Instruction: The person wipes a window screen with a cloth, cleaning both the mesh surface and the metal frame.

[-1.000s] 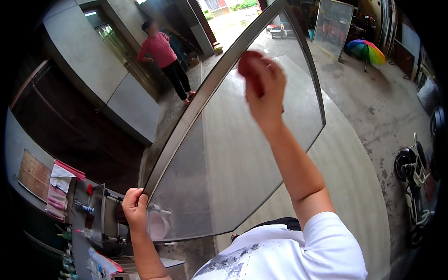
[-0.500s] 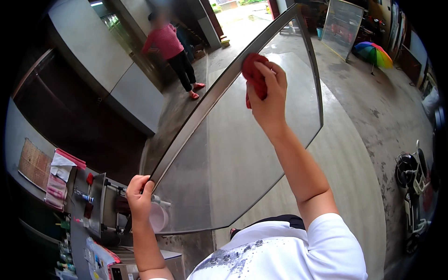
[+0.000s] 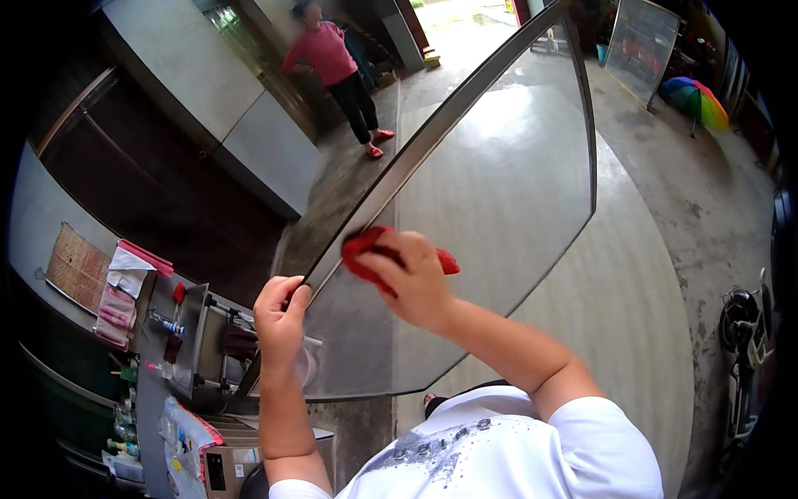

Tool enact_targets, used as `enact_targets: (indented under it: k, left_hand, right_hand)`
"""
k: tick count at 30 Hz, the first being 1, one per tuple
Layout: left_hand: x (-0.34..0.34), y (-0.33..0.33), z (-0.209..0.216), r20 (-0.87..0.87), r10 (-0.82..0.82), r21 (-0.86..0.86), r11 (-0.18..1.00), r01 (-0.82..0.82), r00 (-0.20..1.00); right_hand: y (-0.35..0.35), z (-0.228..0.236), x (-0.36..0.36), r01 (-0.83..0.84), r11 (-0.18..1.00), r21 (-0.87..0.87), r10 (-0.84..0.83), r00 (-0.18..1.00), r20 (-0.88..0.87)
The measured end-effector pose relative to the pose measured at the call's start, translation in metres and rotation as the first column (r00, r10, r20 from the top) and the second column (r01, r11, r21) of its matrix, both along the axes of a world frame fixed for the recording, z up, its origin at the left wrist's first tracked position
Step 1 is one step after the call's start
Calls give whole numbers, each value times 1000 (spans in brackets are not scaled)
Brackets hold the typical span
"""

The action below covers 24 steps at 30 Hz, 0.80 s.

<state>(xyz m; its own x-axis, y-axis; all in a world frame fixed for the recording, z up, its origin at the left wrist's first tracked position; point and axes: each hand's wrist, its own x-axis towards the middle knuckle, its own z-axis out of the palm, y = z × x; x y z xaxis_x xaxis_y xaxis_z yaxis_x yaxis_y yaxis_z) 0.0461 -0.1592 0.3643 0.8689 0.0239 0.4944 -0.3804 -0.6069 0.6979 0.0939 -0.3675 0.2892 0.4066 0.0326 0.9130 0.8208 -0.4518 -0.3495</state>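
A large framed window screen (image 3: 490, 191) with see-through mesh stands tilted in front of me. My left hand (image 3: 281, 320) is closed round its grey frame (image 3: 465, 96) near the lower left corner, thumb on the near side. In my right hand (image 3: 420, 287) is a bunched red cloth (image 3: 362, 249), pressed against the left frame bar a short way above my left hand. One end of the cloth sticks out past the right side of that hand. The mesh hides part of a pale bucket (image 3: 309, 364) behind it.
A person (image 3: 337, 62) in a pink striped top stands beyond the screen. A rainbow umbrella (image 3: 697, 101) and another framed screen (image 3: 642, 51) stand at the far right. Nearer right is a scooter-like vehicle (image 3: 748, 328). Towels (image 3: 125, 291) hang at left above a counter.
My right hand has slid the red cloth down along the frame bar from near the top toward my left hand. The left hand keeps its grip; the whole view has shifted slightly.
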Motion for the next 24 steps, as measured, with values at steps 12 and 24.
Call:
enact_targets:
  k: [12, 24]
  left_hand:
    - [14, 4, -3, 63, 77, 128, 988, -84, 995]
    - [8, -9, 2, 152, 91, 242, 962, -126, 984]
  right_hand:
    - [-3, 1, -8, -126, 982, -139, 92, 969, -230]
    - [-1, 9, -19, 53, 928, -368, -149, 960, -236]
